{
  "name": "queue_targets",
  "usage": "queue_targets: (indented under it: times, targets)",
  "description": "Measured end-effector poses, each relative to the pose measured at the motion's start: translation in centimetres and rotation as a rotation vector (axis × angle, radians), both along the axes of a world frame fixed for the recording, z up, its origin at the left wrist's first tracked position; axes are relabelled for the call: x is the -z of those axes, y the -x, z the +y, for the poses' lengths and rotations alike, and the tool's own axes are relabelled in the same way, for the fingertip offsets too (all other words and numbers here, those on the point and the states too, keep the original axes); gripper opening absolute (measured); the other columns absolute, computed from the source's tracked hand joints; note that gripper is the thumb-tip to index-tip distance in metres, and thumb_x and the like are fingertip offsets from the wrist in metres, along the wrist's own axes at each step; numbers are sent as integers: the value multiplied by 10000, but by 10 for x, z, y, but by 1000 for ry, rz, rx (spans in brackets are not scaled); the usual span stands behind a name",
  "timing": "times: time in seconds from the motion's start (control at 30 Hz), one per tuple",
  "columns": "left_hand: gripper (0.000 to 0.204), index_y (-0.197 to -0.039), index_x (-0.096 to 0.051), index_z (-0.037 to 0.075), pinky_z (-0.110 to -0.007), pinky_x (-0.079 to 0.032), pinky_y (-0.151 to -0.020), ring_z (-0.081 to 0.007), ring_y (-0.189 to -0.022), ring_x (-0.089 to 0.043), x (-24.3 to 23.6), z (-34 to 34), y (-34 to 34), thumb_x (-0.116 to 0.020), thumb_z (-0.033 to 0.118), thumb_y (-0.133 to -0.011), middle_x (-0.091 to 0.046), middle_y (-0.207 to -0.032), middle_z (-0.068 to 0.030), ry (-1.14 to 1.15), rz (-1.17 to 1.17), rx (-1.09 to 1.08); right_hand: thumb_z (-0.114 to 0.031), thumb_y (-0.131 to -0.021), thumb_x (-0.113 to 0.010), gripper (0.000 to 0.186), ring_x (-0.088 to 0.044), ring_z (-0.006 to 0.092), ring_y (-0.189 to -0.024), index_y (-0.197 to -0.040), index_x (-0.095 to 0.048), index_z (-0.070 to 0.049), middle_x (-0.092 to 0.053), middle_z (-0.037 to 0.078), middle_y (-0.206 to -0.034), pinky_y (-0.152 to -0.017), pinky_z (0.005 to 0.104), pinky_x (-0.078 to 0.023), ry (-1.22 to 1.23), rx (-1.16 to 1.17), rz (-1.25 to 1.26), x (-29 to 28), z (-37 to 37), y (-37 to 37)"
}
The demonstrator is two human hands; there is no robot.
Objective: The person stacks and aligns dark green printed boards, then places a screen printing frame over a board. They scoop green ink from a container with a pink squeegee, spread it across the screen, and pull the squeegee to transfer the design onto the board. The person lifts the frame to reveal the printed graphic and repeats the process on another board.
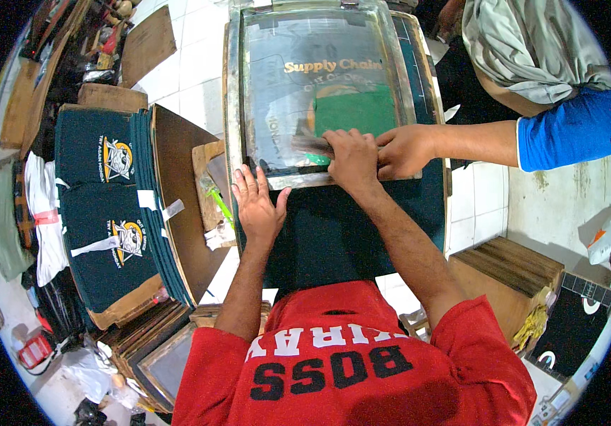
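A screen-printing frame (235, 92) with a see-through mesh lies over dark green cloth (319, 227) on a board in front of me. My left hand (259, 209) rests open on the frame's near left corner, fingers spread and flat. Over the near part of the mesh, my right hand (353, 160) is closed around a squeegee (311, 145), its blade slightly blurred. Green ink (355, 113) covers a patch of mesh just beyond it. A co-worker's hand (405, 150) reaches in from the right, close against my right hand; whether it grips the squeegee is hidden.
To the left, printed dark green cloth pieces (89, 206) lie on boards. Below them stand stacked wooden frames (142, 348). At the right are a stack of brown boards (508, 277) and the co-worker's blue sleeve (568, 128). White floor tiles (199, 99) show between.
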State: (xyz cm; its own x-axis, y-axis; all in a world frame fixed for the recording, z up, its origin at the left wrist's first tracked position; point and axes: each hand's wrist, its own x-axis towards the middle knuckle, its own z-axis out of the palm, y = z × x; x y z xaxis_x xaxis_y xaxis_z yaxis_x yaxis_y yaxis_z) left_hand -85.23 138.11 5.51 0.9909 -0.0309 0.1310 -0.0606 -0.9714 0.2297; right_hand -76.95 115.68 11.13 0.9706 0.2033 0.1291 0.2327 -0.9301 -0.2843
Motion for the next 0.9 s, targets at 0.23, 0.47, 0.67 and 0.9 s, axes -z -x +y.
queue_targets:
  times: [0.23,0.47,0.67,0.9]
  targets:
    - [820,-1504,-465,-38,-608,-260,-1205,-506,-1499,-296,-1,-1,1,-661,535,-951,-343,-1596,-333,11,13,4,-45,-753,-698,333,-644,307,-962,-1072,-706,-139,-706,54,-965,-830,488,-455,-63,11,-23,7,-12,-3]
    - [806,-1518,-439,-42,-620,-251,-1203,-512,-1506,-274,-1,-1,1,-665,496,-962,-315,-1609,-335,27,27,7,-34,-751,-685,334,-640,316,-962,-1070,-702,-133,-702,61,-975,-836,487,-454,-78,-1,-2,9,-12,-4]
    - [802,-1517,-435,-46,-622,-246,-1203,-514,-1506,-271,-2,-1,1,-667,485,-963,-315,-1605,-342,34,20,11,-33,-754,-660,339,-637,327,-967,-1078,-695,-126,-703,74,-999,-839,487,-449,-112,79,-19,5,-18,-11]
    - [809,-1506,-444,-62,-607,-253,-1208,-502,-1509,-274,-4,-3,0,-674,485,-955,-319,-1602,-343,-5,22,7,-58,-748,-685,318,-634,313,-936,-1059,-663,-120,-673,72,-948,-803,475,-443,-31,40,-71,9,-21,-23]
